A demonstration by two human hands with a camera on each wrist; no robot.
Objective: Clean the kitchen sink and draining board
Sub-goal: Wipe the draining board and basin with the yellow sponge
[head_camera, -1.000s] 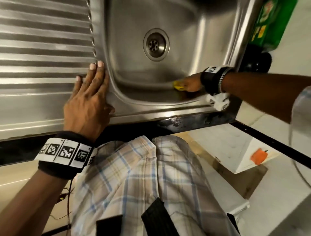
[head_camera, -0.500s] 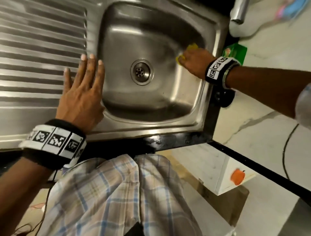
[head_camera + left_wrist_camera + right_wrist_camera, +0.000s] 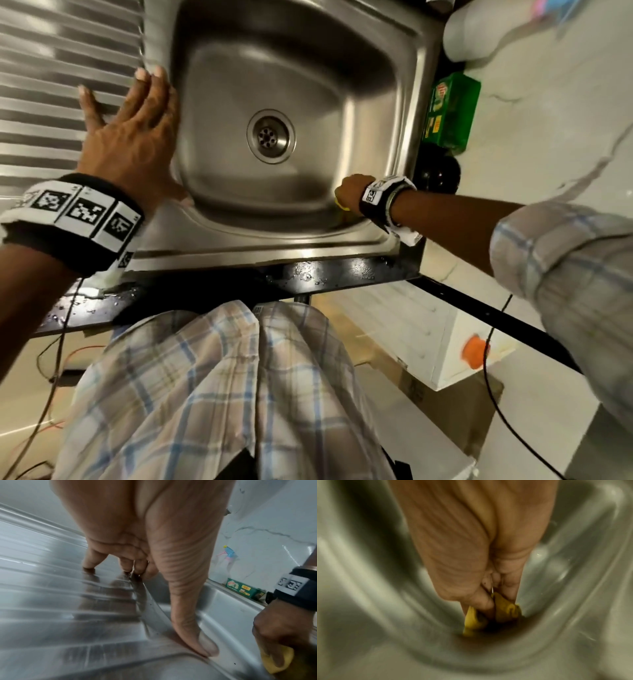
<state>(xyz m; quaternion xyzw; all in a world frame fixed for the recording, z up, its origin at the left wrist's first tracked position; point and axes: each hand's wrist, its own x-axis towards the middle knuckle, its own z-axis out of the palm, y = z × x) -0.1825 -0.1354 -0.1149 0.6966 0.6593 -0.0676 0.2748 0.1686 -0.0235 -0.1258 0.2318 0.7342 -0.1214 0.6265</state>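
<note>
**A:** So, nearest the person first: what is the right hand [image 3: 351, 192] doing?

**B:** It is down in the sink [image 3: 219, 240], at the near right corner of the basin. Its fingers [image 3: 481, 601] are curled around a yellow sponge [image 3: 506, 609], pressing it into the curve where the wall meets the floor. That view is blurred, so I can't say whether any suds are there.

**A:** And the left hand [image 3: 130, 137]?

**B:** Flat and spread, holding nothing. The palm rests on the rim between basin and draining board [image 3: 51, 68], with the fingertips [image 3: 88, 562] on the ridges and the thumb [image 3: 193, 635] lying along the basin's edge. I'd call it bracing.

**A:** How far along would you judge the job?

**B:** Partway, I'd guess. Only 1 corner of the basin is under the sponge now; the floor around the drain [image 3: 270, 136] and the far walls look shiny, but I can't tell scrubbed from merely wet. The draining board shows no sponge or foam on it, so it probably remains to be done, along with rinsing.

**A:** Anything farther back?

**B:** A green soap box [image 3: 452, 109] sits on the counter just beyond the sink's right edge, with a dark round object [image 3: 442, 174] beside it that I can't identify.
</note>
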